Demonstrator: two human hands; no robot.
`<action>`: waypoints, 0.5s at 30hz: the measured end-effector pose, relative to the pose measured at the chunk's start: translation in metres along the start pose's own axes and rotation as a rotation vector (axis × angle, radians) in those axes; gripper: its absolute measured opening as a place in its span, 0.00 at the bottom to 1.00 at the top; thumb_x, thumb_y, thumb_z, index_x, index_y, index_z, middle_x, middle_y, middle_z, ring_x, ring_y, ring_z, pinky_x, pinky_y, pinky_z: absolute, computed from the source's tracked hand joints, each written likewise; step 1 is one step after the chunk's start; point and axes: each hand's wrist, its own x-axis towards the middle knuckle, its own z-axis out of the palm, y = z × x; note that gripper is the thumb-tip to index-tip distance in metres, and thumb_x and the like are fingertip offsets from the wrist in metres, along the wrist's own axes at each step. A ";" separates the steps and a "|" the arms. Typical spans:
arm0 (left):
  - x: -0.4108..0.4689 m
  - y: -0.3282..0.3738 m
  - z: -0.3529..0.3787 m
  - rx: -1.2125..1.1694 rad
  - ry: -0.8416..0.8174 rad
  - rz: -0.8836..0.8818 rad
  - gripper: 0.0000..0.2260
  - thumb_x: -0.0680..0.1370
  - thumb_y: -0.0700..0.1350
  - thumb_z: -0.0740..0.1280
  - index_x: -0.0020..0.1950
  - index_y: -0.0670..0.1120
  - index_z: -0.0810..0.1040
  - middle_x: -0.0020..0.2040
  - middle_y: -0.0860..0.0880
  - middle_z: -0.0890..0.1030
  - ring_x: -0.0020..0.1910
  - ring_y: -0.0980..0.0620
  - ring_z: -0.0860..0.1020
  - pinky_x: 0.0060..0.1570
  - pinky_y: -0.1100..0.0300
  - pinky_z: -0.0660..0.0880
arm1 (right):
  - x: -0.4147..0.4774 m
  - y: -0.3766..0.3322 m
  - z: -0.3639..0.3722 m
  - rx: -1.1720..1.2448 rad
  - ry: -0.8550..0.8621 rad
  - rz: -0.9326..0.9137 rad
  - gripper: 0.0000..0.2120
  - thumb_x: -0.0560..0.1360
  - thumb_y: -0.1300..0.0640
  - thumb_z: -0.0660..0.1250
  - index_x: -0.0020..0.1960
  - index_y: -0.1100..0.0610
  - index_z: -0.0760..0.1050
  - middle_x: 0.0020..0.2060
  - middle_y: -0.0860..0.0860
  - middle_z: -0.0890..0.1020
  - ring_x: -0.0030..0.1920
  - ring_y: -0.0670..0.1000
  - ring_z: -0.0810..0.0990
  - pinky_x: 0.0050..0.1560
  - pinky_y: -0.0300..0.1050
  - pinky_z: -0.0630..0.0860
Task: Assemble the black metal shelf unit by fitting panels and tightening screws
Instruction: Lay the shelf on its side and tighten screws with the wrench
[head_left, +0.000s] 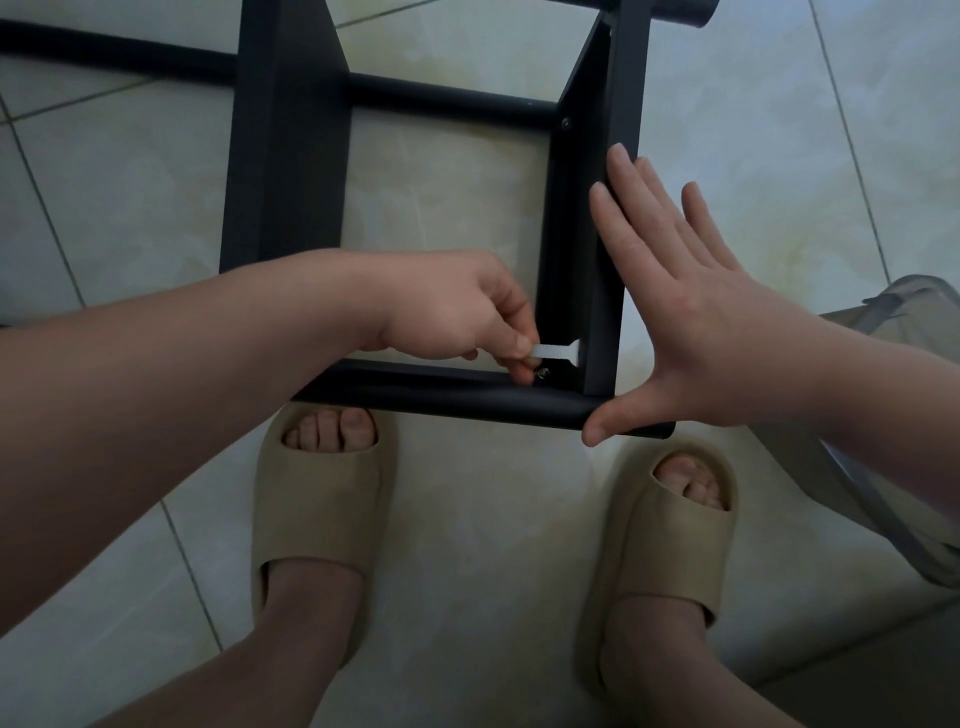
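Black metal shelf unit (291, 156) lies on the tiled floor (441, 197), directly ahead of the person's feet. Step in hand, as judged: tightening a fastening at the unit's near right corner, where the right side panel (605, 260) meets the near crossbar (441, 387).

Left hand (447, 306), inside the unit at that corner, pinches a small white tool (553, 353) between thumb and fingers; the tool's tip sits against the panel's inner face. A screw (544, 372) shows just below the tool; whether it is seated cannot be told.

Right hand (691, 332), outside the unit, lies flat with fingers straight against the panel's outer face, thumb on the crossbar's end, holding nothing.

Next move likely calls for turning the tool while the flat hand keeps the panel square.

Beige sandals (317, 519) stand just near of the unit; a translucent object (883, 322) lies to its right
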 end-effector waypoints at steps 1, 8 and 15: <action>0.000 0.000 0.000 0.016 -0.004 -0.001 0.07 0.81 0.42 0.66 0.45 0.50 0.82 0.41 0.57 0.85 0.38 0.67 0.78 0.46 0.62 0.71 | 0.000 0.000 0.000 0.000 -0.001 0.001 0.71 0.60 0.15 0.56 0.81 0.63 0.35 0.80 0.58 0.33 0.80 0.58 0.32 0.79 0.60 0.36; 0.001 -0.001 0.003 0.088 -0.013 -0.031 0.07 0.80 0.43 0.68 0.43 0.51 0.82 0.33 0.60 0.80 0.32 0.65 0.75 0.39 0.64 0.69 | -0.001 -0.001 -0.002 0.011 -0.005 0.004 0.71 0.59 0.15 0.56 0.81 0.62 0.34 0.80 0.58 0.33 0.80 0.58 0.32 0.79 0.59 0.35; 0.000 0.005 0.006 0.185 0.098 -0.087 0.06 0.79 0.43 0.67 0.45 0.48 0.83 0.43 0.54 0.86 0.46 0.54 0.82 0.51 0.59 0.77 | -0.002 0.000 -0.004 -0.006 -0.015 -0.002 0.72 0.58 0.14 0.56 0.81 0.62 0.34 0.80 0.58 0.32 0.80 0.57 0.32 0.79 0.59 0.35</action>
